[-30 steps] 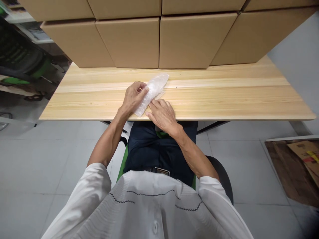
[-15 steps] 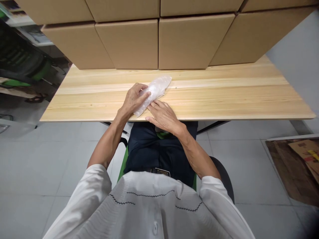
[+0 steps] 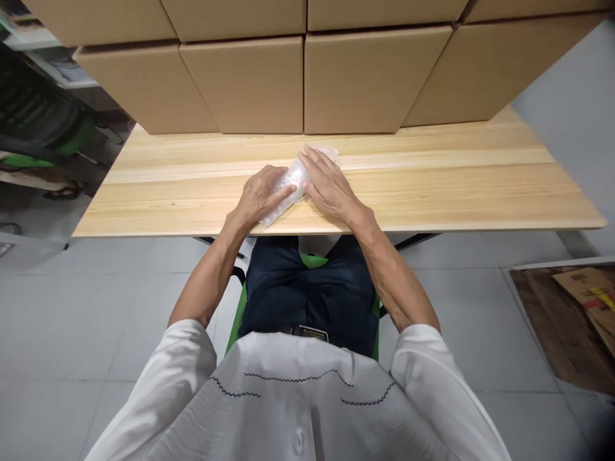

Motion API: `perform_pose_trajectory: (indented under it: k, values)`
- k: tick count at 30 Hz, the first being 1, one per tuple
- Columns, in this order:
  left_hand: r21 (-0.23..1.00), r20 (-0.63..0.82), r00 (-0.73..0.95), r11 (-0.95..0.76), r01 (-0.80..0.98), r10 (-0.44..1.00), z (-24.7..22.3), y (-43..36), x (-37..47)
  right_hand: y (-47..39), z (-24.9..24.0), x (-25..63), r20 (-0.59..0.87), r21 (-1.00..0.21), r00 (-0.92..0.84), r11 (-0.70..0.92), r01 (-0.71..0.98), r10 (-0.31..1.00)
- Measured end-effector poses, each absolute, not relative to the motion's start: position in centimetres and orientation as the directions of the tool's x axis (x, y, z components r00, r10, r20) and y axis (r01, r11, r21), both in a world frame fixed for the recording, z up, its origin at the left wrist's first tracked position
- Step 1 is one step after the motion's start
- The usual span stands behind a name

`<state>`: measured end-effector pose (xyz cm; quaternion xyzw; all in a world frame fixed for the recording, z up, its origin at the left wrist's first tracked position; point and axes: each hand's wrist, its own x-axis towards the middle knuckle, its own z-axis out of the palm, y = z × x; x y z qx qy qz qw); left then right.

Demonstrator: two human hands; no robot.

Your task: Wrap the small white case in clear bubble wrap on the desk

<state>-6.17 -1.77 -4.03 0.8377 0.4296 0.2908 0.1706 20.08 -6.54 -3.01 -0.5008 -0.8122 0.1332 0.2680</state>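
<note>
A bundle of clear bubble wrap point(image 3: 294, 176) lies slantwise on the wooden table, near its front edge. Whatever may be inside it cannot be made out. My left hand point(image 3: 262, 195) is closed round the left side of the bundle, its thumb across the top. Over the far right part lies my right hand point(image 3: 329, 182), fingers stretched out and resting on the plastic, thumb apart on the near side. The far tip and the near end of the wrap stick out past my hands.
Large cardboard boxes point(image 3: 243, 86) stand stacked in two rows along the back of the wooden table point(image 3: 456, 186). At the left is a dark chair point(image 3: 43, 115) with a green seat. Flattened cardboard point(image 3: 567, 326) lies on the floor at the right.
My right hand has moved up and away from me, from the wrap's near side onto its far part. My left hand has stayed in nearly the same place.
</note>
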Motion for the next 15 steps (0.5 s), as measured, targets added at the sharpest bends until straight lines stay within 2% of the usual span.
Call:
perform_pose_trajectory:
  k: [4,15]
  values:
    - [0.533,0.297,0.473,-0.555,0.638,0.829,-4.1,-1.7,-6.2,-6.4,-3.8,20.6,0.18,-0.506,-0.382,0.418,0.754,0.906]
    - [0.527,0.171,0.513,-0.518,0.674,0.841,-3.9,-2.0,-6.2,-6.6,-5.2,20.7,0.112,-0.475,-0.317,0.331,0.815,0.942]
